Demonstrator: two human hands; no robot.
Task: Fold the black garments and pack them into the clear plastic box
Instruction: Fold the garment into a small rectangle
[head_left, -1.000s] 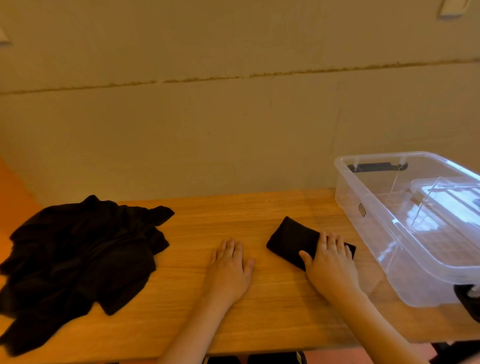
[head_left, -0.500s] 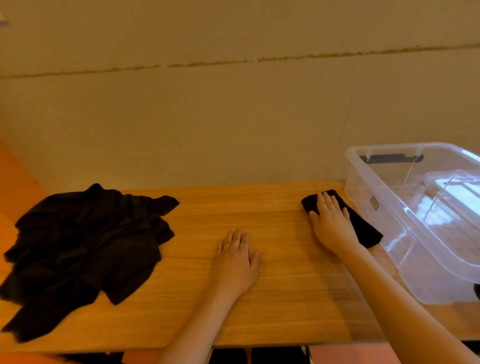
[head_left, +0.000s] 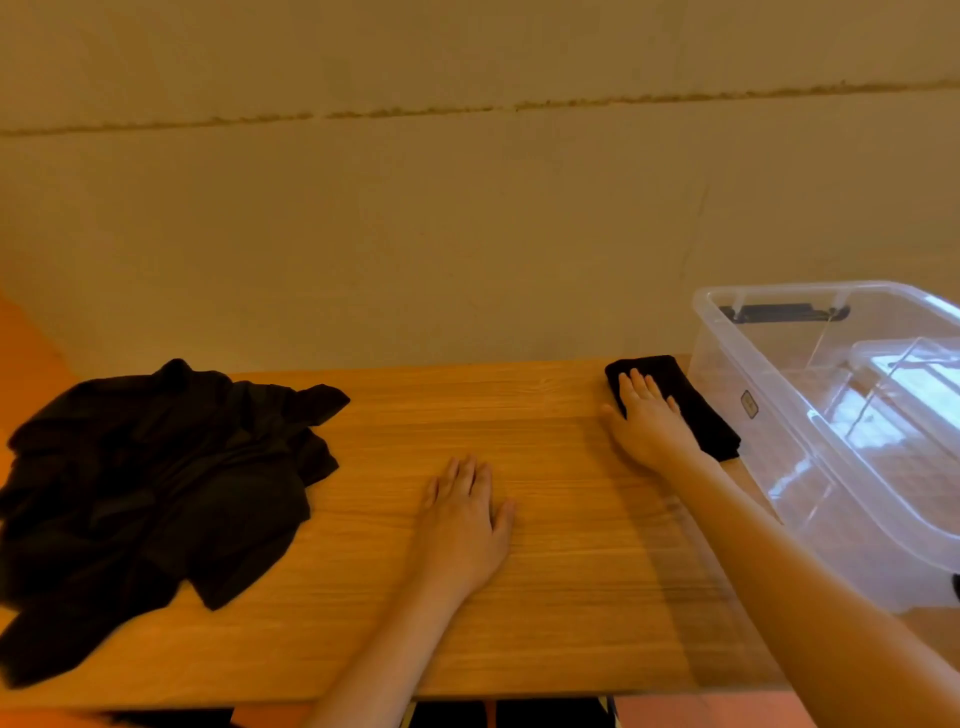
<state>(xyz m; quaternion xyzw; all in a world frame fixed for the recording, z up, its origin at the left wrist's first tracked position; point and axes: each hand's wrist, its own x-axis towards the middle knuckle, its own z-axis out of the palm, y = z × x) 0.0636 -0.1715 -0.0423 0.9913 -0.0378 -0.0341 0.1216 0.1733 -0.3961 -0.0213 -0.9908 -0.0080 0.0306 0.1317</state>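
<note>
A small folded black garment (head_left: 696, 410) lies on the wooden table (head_left: 561, 597) right beside the left wall of the clear plastic box (head_left: 779, 415). My right hand (head_left: 647, 421) lies flat on it with straight fingers. My left hand (head_left: 462, 519) rests palm down on the bare table, fingers straight, holding nothing. A heap of crumpled black garments (head_left: 150, 488) covers the table's left end. The box stands at the right end with nothing black visible inside.
A clear lid (head_left: 914, 374) lies tilted inside the box, and a black handle (head_left: 784, 313) sits at its far end. A beige wall (head_left: 467, 234) rises directly behind the table. The table's front edge runs just below my forearms.
My right hand has slid the folded garment away from me and to the right, up against the box. My left hand has stayed on the table.
</note>
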